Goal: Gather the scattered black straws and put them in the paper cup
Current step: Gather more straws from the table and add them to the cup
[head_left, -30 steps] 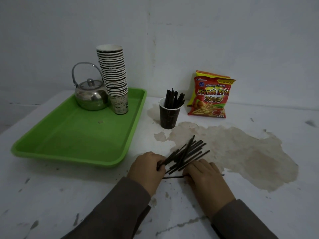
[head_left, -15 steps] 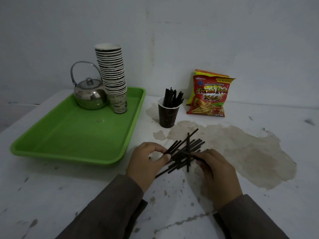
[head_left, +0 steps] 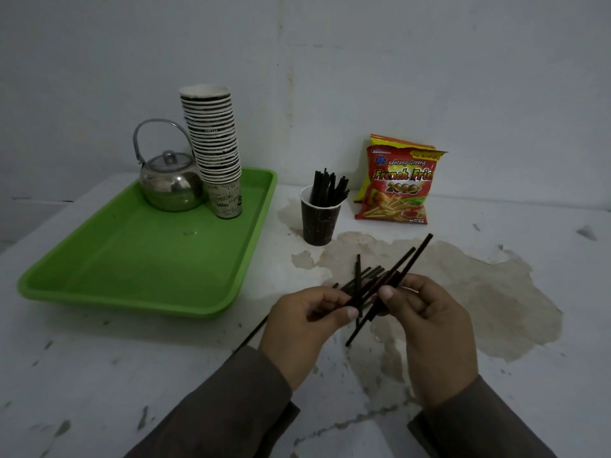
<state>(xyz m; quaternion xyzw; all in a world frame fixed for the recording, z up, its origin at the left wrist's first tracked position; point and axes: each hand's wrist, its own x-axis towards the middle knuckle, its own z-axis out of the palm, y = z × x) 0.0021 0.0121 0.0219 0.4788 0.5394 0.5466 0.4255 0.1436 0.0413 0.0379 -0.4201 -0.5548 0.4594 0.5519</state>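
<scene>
A loose bundle of black straws (head_left: 401, 262) is lifted above the white table, its ends fanning out unevenly. My left hand (head_left: 304, 328) pinches the bundle's lower left part between thumb and fingers. My right hand (head_left: 429, 325) grips the same bundle just to the right. One straw (head_left: 251, 335) pokes out to the left behind my left hand. The dark paper cup (head_left: 319, 219) stands farther back on the table, with several black straws standing in it.
A green tray (head_left: 142, 259) at the left carries a steel teapot (head_left: 170, 183) and a tall stack of paper cups (head_left: 215, 147). A red snack bag (head_left: 398, 185) leans on the wall behind the cup. A brown stain (head_left: 479, 292) marks the table at the right.
Both hands have lifted the straws off the table and drawn them together into one bundle. A straw that lay under the hands is now held with the rest.
</scene>
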